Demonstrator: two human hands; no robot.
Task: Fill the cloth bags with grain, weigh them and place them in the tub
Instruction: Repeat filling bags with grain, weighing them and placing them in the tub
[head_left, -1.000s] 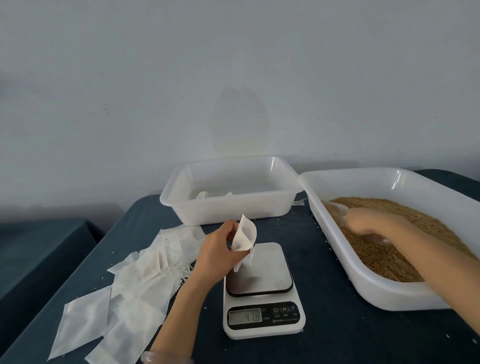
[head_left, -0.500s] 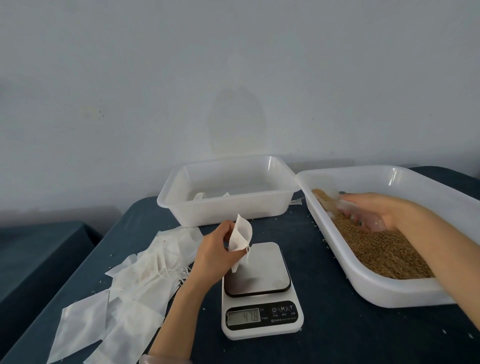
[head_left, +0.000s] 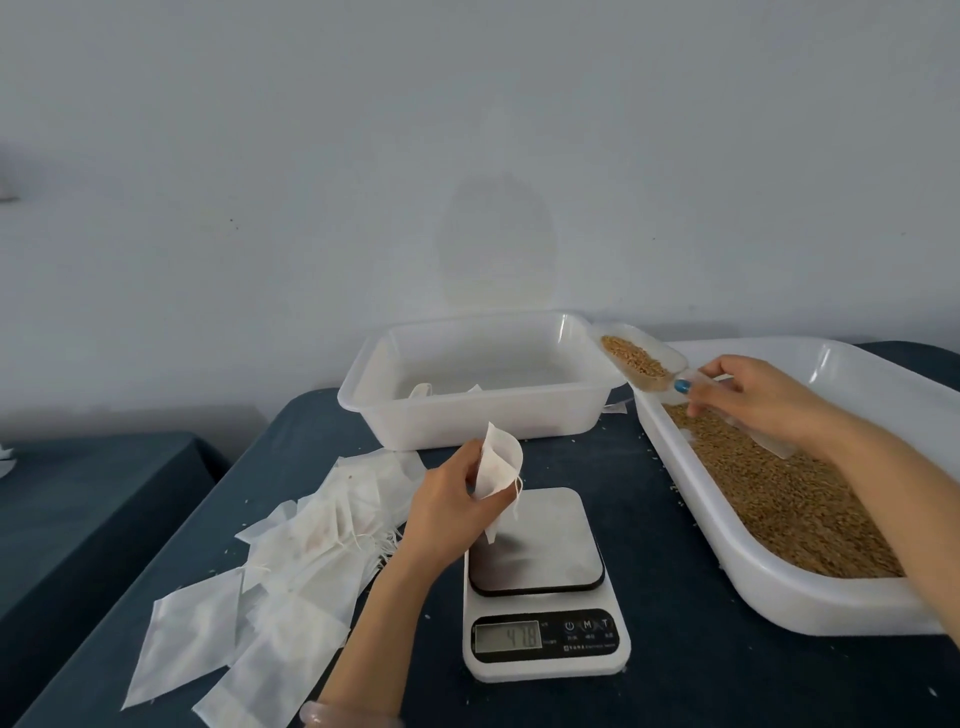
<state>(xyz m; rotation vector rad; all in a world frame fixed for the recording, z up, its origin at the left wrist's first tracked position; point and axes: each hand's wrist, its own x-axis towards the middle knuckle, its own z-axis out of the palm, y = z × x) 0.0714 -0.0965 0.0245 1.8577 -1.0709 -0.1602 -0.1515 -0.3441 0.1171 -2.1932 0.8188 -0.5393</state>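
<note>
Cloth bag, thin, white and pinched into an open cone, is at centre above the steel plate of the scale; the left hand grips it with curled fingers. At 2 o'clock the right hand clasps a clear plastic scoop, part-filled, above gritty tan grain in a rounded white tray. The translucent rectangular tub stands at 12; flat, limp bags are heaped at 8.

From the scale, we see open tabletop at three o'clock before the tray; bags crowd nine, the tub blocks twelve.
</note>
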